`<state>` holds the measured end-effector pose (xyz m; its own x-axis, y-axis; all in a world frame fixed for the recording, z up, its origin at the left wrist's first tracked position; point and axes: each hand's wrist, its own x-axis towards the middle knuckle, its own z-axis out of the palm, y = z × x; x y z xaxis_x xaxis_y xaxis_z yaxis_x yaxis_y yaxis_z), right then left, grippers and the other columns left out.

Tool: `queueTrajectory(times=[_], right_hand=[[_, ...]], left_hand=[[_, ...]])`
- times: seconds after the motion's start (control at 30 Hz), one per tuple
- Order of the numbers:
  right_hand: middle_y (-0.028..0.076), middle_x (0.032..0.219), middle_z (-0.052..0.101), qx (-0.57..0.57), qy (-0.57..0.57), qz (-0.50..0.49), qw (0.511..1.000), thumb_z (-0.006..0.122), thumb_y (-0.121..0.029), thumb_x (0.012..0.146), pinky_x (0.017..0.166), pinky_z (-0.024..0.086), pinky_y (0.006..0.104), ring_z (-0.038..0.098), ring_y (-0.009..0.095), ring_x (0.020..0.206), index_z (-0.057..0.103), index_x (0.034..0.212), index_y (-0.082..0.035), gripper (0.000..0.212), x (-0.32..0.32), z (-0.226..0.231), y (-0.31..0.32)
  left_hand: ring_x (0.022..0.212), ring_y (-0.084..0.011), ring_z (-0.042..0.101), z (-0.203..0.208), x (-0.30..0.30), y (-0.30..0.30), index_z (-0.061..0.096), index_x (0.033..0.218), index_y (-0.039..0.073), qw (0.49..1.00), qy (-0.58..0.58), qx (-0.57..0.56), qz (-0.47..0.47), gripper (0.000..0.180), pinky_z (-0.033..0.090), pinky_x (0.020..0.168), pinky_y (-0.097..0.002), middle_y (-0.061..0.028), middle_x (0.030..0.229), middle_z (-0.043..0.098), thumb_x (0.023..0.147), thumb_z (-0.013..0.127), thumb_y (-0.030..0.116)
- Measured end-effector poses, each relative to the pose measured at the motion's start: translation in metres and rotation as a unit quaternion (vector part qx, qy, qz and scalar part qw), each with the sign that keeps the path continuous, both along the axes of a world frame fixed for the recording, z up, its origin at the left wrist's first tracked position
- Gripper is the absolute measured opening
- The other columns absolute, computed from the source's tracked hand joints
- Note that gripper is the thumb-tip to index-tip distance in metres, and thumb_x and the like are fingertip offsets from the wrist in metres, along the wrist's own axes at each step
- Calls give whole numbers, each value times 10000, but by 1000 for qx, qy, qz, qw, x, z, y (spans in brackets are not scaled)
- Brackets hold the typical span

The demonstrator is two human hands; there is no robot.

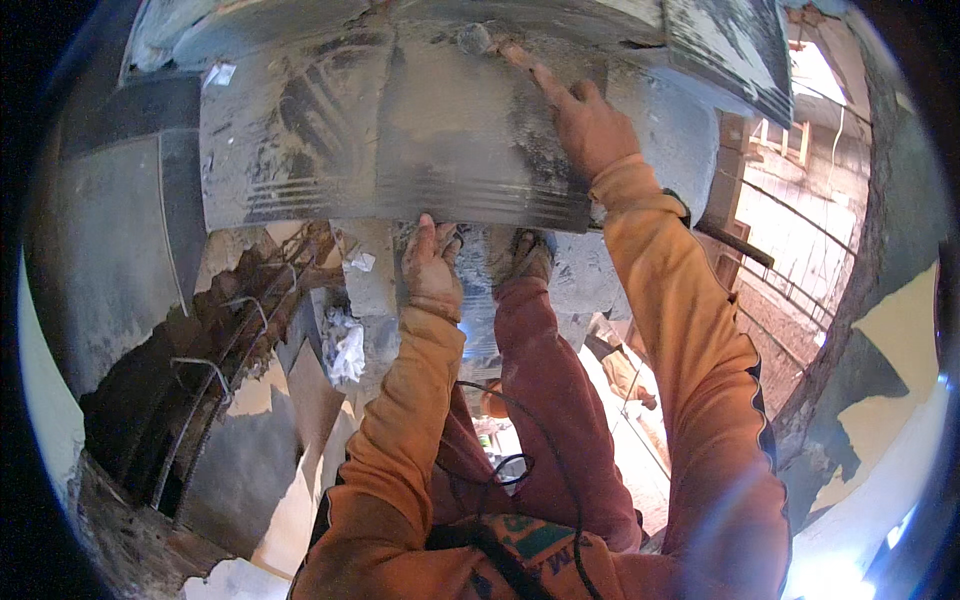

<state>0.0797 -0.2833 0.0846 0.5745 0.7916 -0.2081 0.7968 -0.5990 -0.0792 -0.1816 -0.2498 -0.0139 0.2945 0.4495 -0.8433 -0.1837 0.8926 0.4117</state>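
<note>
A grey stone stair tread (450, 120), dusty and grooved along its front edge, lies across the step before me. My right hand (598, 130) is closed around the handle of a mallet (530, 68). Its pale round head (474, 39) rests on or just above the back of the tread; I cannot tell which. My left hand (433, 268) is at the tread's front edge, left of its middle, with its fingers bent against the edge. Part of those fingers is hidden. Dark smears mark the tread's left and right parts.
Another grooved slab (728, 50) lies on the step above. At left, bent steel rods (205, 370) stick out of a broken gap. A crumpled white bag (345, 345) lies below the tread. My shoe (533, 255) stands under its edge. A black cable (545, 430) hangs before me. Another person (625, 375) is far below.
</note>
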Motion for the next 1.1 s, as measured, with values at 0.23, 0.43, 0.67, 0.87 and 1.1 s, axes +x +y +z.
queueTrajectory(times=[0.23,0.43,0.67,0.87,1.1], right_hand=[[197,1106,556,26,21,-71,997,502,-147,871,768,512,489,613,414,922,321,1401,-369,603,19,1,-56],[176,1037,562,63,6,-73,995,542,-208,885,754,501,453,594,401,891,295,1419,-364,609,28,-3,-84],[187,1040,561,46,23,-97,994,532,-167,889,752,500,457,591,399,907,318,1421,-304,590,28,7,-81],[168,1023,570,149,36,2,988,571,-145,866,733,498,433,594,385,885,344,1420,-291,617,1,23,-32],[148,1010,565,181,45,91,978,541,-161,857,710,522,460,618,375,844,331,1406,-366,622,-16,-8,37]], left_hand=[[875,-152,586,8,8,-4,596,1066,65,1000,9,-4,0,406,458,772,-304,-36,905,632,845,669,397],[784,-183,602,0,3,-2,588,960,87,999,-21,-34,27,243,510,717,-315,-50,874,628,881,642,311],[880,-172,582,-9,-2,-3,580,1107,53,1000,-4,16,-17,437,443,755,-303,-49,943,625,857,650,405],[902,-169,583,5,2,-7,597,1068,49,1000,17,16,7,400,431,788,-322,-56,965,636,859,651,386],[904,-173,585,14,9,-7,589,1077,46,1000,15,18,17,391,446,777,-321,-64,976,630,865,650,369]])
